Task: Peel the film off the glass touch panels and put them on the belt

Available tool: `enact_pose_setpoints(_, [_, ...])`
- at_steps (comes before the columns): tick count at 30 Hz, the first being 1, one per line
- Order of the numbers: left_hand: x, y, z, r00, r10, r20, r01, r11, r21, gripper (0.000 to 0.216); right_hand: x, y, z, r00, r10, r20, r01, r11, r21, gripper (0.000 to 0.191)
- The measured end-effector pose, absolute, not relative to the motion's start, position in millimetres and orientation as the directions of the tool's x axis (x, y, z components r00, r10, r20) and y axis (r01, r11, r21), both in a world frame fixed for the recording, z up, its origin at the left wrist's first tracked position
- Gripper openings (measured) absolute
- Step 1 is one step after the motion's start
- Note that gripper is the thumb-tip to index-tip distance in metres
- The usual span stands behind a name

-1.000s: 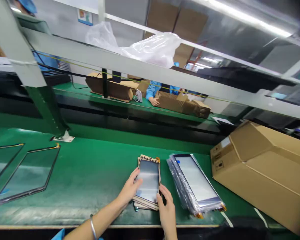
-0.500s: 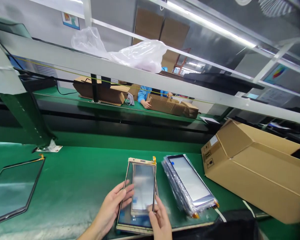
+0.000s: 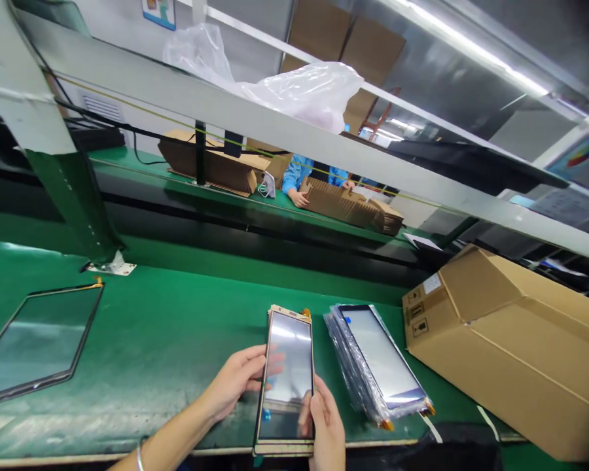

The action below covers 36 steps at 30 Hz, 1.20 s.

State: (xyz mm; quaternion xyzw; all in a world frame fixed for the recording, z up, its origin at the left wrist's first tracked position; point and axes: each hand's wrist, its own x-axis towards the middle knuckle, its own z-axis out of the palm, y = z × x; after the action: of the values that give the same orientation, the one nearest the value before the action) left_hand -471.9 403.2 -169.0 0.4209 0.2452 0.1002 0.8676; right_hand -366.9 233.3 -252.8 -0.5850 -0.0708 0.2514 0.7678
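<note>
Both my hands hold a gold-framed glass phone panel [image 3: 287, 373] lifted over the green table [image 3: 167, 340]. My left hand [image 3: 235, 383] grips its left edge, fingers curled behind the glass. My right hand [image 3: 326, 428] pinches the lower right edge. More gold panels seem to lie under it near the table's front edge. Right beside it rests a stack of panels in clear plastic sleeves [image 3: 377, 360].
An open cardboard box [image 3: 510, 340] lies on its side at the right. A large dark-framed glass sheet [image 3: 34, 343] lies at the left. A green post [image 3: 73, 203] stands behind it. Across the belt, another person's hands [image 3: 302, 198] rest on corrugated cardboard [image 3: 348, 204].
One second ago the gold panels lay stacked under my hands. Since then I have lifted the top panel off the stack and now hold it up, tilted toward me.
</note>
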Motion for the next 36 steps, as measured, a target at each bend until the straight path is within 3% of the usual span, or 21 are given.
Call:
enact_pose_setpoints(5, [-471.4, 405.9, -163.3, 0.887, 0.342, -0.312, 0.091, 0.532, 0.842, 0.045, -366.6, 226.7, -247.6, 0.844, 0.449, -0.294, -0.410, 0.185, -0.893, 0.067])
enact_pose_setpoints(18, [-468.9, 409.2, -155.5, 0.905, 0.298, -0.303, 0.130, 0.483, 0.866, 0.045, -372.8, 229.4, -236.8, 0.862, 0.387, -0.328, -0.429, 0.213, -0.878, 0.070])
enact_pose_setpoints(25, [-460.0, 412.0, -163.5, 0.878, 0.337, -0.339, 0.167, 0.448, 0.878, 0.033, -367.4, 223.3, -233.4, 0.900, 0.383, -0.209, -0.289, 0.165, -0.943, 0.066])
enact_pose_setpoints(31, [-447.4, 424.8, -181.6, 0.842, 0.452, -0.293, 0.128, 0.360, 0.924, 0.017, -355.0, 224.2, -234.0, 0.870, 0.460, -0.179, -0.188, -0.027, -0.982, 0.071])
enact_pose_setpoints(36, [-434.1, 425.2, -198.4, 0.808, 0.551, -0.209, 0.073, 0.258, 0.963, 0.024, -341.3, 235.3, -243.6, 0.924, 0.370, -0.092, -0.052, -0.118, -0.992, 0.073])
